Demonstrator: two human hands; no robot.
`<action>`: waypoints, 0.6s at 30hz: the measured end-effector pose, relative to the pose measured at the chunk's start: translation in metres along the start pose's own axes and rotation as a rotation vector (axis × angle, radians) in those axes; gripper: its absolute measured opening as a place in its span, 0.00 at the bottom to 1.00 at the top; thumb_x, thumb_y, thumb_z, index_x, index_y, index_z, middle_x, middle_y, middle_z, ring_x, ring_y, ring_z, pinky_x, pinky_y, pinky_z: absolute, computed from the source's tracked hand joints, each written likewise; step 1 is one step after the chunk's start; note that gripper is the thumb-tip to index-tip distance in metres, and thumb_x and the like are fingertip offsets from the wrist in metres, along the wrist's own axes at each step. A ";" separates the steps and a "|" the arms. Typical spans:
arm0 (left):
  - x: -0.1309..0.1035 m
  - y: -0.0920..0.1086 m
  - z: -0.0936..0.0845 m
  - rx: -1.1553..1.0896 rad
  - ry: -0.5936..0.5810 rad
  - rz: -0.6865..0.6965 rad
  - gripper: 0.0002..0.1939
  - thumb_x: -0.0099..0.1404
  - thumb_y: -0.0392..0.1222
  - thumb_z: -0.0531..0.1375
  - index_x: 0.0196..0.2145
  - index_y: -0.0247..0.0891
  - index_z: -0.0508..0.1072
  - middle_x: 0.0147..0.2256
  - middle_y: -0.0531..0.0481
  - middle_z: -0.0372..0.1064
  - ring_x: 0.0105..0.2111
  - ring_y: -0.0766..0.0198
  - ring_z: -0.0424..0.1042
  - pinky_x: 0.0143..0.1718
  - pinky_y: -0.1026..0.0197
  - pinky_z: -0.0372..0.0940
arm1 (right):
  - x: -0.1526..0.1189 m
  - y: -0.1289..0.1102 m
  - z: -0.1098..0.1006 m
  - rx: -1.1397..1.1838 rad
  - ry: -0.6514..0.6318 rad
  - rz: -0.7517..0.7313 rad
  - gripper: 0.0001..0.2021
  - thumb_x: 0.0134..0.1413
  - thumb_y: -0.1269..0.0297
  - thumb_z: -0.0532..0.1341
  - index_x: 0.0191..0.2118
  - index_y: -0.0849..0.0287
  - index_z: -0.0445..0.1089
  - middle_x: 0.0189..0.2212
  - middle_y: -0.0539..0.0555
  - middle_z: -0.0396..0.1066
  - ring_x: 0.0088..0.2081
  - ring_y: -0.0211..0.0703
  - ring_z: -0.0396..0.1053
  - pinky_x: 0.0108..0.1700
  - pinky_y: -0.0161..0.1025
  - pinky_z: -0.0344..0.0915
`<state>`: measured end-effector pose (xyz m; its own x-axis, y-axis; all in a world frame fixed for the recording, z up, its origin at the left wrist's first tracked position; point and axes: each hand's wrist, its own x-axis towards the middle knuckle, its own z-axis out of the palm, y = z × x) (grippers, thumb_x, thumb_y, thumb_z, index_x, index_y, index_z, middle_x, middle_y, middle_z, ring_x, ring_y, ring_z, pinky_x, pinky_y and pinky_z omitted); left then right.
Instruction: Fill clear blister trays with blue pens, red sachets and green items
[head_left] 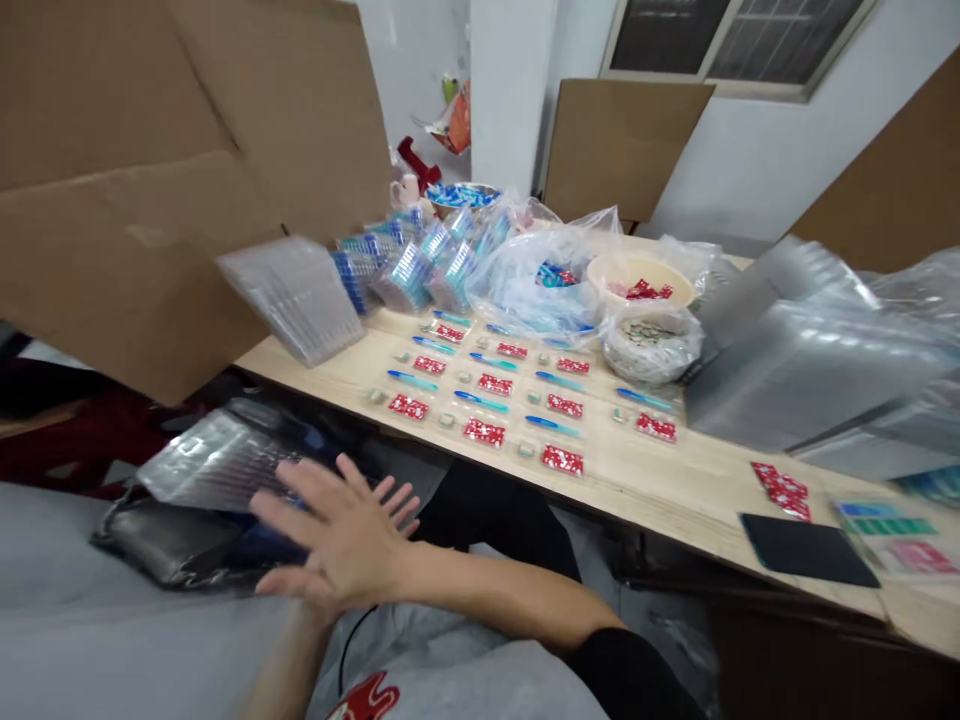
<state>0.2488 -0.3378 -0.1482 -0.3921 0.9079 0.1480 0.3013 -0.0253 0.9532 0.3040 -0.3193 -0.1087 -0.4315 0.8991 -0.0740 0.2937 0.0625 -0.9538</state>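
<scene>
My right hand (337, 535) reaches across my body with its fingers spread and nothing in its grasp. Partly hidden behind it, my left hand (401, 507) shows a few fingers, stretched out and apart. Just beyond the right fingertips is a clear ribbed plastic tray (217, 462), blurred; whether the fingers touch it I cannot tell. Under the tray, a dark handbag (161, 540) with a chain rests on a grey surface. Away from both hands, clear trays on the table hold blue pens (480, 402), red patterned packets (484, 432) and small pale pieces (447, 421).
Stacked clear trays (304, 300) stand at the table's (660, 490) left end, beside large cardboard (150, 200). Filled trays (409, 275), a plastic bag (525, 285) and bowls (651, 345) line the back. More trays (810, 370) and a dark phone-like slab (810, 550) lie right.
</scene>
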 end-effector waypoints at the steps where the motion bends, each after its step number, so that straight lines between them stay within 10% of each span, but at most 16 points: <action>1: 0.004 0.009 -0.008 -0.046 -0.018 -0.060 0.26 0.61 0.68 0.47 0.49 0.60 0.72 0.55 0.52 0.69 0.64 0.56 0.54 0.64 0.38 0.51 | 0.000 0.010 -0.004 -0.074 -0.138 -0.093 0.24 0.67 0.51 0.42 0.65 0.45 0.54 0.65 0.52 0.54 0.67 0.52 0.48 0.65 0.65 0.44; 5: 0.011 0.038 -0.025 -0.300 0.097 -0.227 0.37 0.60 0.73 0.36 0.52 0.58 0.72 0.53 0.48 0.71 0.58 0.50 0.65 0.58 0.39 0.61 | 0.008 0.039 -0.042 -0.092 -0.313 -0.294 0.31 0.58 0.44 0.57 0.63 0.50 0.58 0.68 0.51 0.46 0.70 0.48 0.38 0.70 0.53 0.29; 8: 0.007 0.035 -0.006 -0.093 0.203 0.081 0.34 0.59 0.72 0.47 0.59 0.60 0.64 0.58 0.52 0.66 0.61 0.52 0.60 0.65 0.43 0.51 | 0.024 0.038 -0.060 0.254 -0.317 0.029 0.38 0.59 0.36 0.44 0.65 0.58 0.54 0.67 0.59 0.51 0.68 0.50 0.45 0.68 0.55 0.43; 12: 0.011 -0.007 0.023 0.449 -0.087 0.499 0.28 0.63 0.60 0.54 0.57 0.49 0.68 0.58 0.47 0.66 0.62 0.52 0.59 0.68 0.46 0.38 | 0.037 0.021 -0.077 0.719 -0.326 0.256 0.43 0.58 0.37 0.25 0.65 0.56 0.53 0.61 0.59 0.62 0.62 0.49 0.60 0.59 0.55 0.62; 18: 0.073 -0.038 0.033 0.519 0.029 0.289 0.17 0.68 0.46 0.52 0.52 0.43 0.71 0.52 0.43 0.71 0.54 0.56 0.68 0.59 0.49 0.58 | 0.011 0.037 -0.146 0.179 -0.102 -0.224 0.29 0.61 0.46 0.53 0.65 0.48 0.55 0.65 0.54 0.55 0.65 0.48 0.55 0.66 0.52 0.51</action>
<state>0.2378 -0.2569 -0.1824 -0.2523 0.8829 0.3959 0.7821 -0.0549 0.6207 0.4345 -0.2444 -0.1025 -0.5544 0.8229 0.1243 0.0304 0.1693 -0.9851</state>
